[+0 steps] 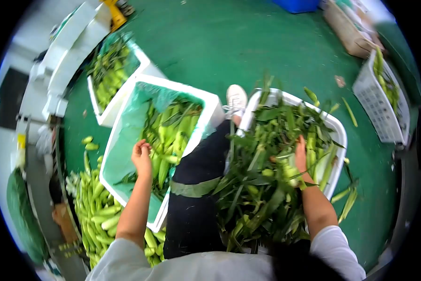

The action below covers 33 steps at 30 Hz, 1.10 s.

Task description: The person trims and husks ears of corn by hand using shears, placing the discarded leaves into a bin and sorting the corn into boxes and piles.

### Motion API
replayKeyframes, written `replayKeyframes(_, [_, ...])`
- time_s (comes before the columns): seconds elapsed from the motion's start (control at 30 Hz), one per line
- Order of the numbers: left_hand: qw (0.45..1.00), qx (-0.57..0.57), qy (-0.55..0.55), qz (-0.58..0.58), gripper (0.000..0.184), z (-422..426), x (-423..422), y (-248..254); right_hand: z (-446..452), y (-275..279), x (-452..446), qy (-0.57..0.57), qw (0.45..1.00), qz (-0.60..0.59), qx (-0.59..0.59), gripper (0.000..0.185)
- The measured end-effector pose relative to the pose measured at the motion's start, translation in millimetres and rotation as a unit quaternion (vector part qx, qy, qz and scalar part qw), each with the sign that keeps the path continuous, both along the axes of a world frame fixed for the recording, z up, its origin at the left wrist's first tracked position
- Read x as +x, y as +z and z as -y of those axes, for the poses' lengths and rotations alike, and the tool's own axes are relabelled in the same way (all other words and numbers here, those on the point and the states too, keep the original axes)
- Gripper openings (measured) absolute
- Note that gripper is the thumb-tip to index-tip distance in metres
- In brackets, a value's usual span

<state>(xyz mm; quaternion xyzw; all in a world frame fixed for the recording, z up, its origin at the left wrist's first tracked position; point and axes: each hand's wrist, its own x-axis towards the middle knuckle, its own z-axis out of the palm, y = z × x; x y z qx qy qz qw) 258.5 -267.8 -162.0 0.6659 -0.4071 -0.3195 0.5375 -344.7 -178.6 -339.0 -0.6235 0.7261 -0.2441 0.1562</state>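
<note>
Left hand (141, 157): fingers loosely curled, empty; green vegetables (173, 136) lie beside them. Right hand (301, 161): leafy stalks (266, 140) surround fingers; grip indeterminable.

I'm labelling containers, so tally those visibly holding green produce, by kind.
Green-lined white foam boxes: 2, the nearer box and the farther box
Rounded white tub: 1
White basket with holes: 1
Total: 4

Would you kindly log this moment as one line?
left hand: over green-lined white box, fingers curled | right hand: among leafy stalks, white tub
</note>
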Motion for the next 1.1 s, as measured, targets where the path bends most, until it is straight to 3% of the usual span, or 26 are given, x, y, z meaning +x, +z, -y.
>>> replayKeyframes(0.03, [0.996,0.048,0.078,0.022,0.019,-6,17,-24,2,7,-2,0.0,1.0,-0.006,0.015,0.046])
replayKeyframes(0.07, [0.988,0.022,0.087,0.128,0.016,-15,42,-62,3,9,-5,0.001,1.0,-0.008,0.02,0.049])
replayKeyframes(0.1, [0.972,0.087,0.097,0.196,0.014,-24,68,-96,3,9,-7,0.002,1.0,-0.008,0.018,0.052])
replayKeyframes(0.13, [0.97,0.133,0.139,0.151,0.015,-31,86,-131,-2,9,-8,0.0,1.0,-0.009,0.017,0.056])
replayKeyframes(0.2, [0.896,0.285,0.122,0.319,0.019,-33,87,-149,-13,6,-16,-0.014,1.0,0.013,0.002,0.063])
replayKeyframes(0.23, [0.924,0.237,0.09,0.287,0.018,-38,77,-145,-17,6,-19,-0.021,0.999,0.048,-0.011,0.067])
replayKeyframes(0.27, [0.949,0.185,0.055,0.251,0.018,-41,65,-138,-18,5,-23,-0.023,0.989,0.142,-0.044,0.071])
replayKeyframes(0.3, [0.955,0.145,0.037,0.257,0.017,-35,57,-137,-14,3,-25,-0.011,0.936,0.337,-0.098,0.075])
replayKeyframes(0.33, [0.959,0.114,0.016,0.26,0.017,-34,49,-140,-4,10,-22,0.022,0.834,0.532,-0.144,0.079])
replayKeyframes(0.37, [0.965,0.093,0.015,0.244,0.016,-34,39,-141,-23,50,-11,0.001,0.968,0.241,-0.066,0.078])
replayKeyframes(0.43, [0.977,0.113,0.03,0.18,0.015,-20,33,-154,-56,199,48,-0.004,0.994,-0.088,0.061,0.075])
replayKeyframes(0.47, [0.971,0.15,0.049,0.181,0.016,-17,27,-157,-72,241,60,-0.007,0.994,-0.058,0.094,0.073])
replayKeyframes(0.53, [0.978,0.13,-0.032,0.159,0.02,-11,8,-187,-112,307,74,-0.03,0.988,0.042,0.144,0.068])
replayKeyframes(0.6, [0.921,0.094,-0.115,0.36,0.028,-17,-34,-168,-151,363,99,-0.144,0.907,0.342,0.198,0.068])
replayKeyframes(0.63, [0.904,0.096,-0.127,0.397,0.045,-19,-49,-169,-173,370,113,-0.167,0.87,0.436,0.159,0.067])
replayKeyframes(0.73, [0.872,0.188,-0.167,0.421,0.063,-7,-52,-153,-221,381,172,-0.175,0.727,0.653,0.117,0.064])
replayKeyframes(0.8, [0.857,0.295,-0.23,0.353,0.08,27,-43,-140,-264,340,147,-0.117,0.68,0.674,0.262,0.065])
replayKeyframes(0.87, [0.842,0.368,-0.283,0.273,0.087,39,-39,-126,-275,348,215,-0.146,0.594,0.754,0.24,0.068])
replayKeyframes(0.97, [0.851,0.32,-0.385,0.156,0.099,33,-23,-108,-293,340,272,-0.156,0.506,0.816,0.231,0.072])
replayKeyframes(1.0, [0.849,0.298,-0.425,0.097,0.101,23,-21,-96,-300,341,283,-0.157,0.49,0.827,0.224,0.073])
replayKeyframes(1.03, [0.855,0.34,-0.383,0.08,0.099,7,-25,-59,-302,342,290,-0.156,0.49,0.829,0.219,0.075])
replayKeyframes(1.1, [0.901,0.327,-0.282,0.034,0.089,-25,-22,-57,-300,351,291,-0.135,0.536,0.804,0.218,0.075])
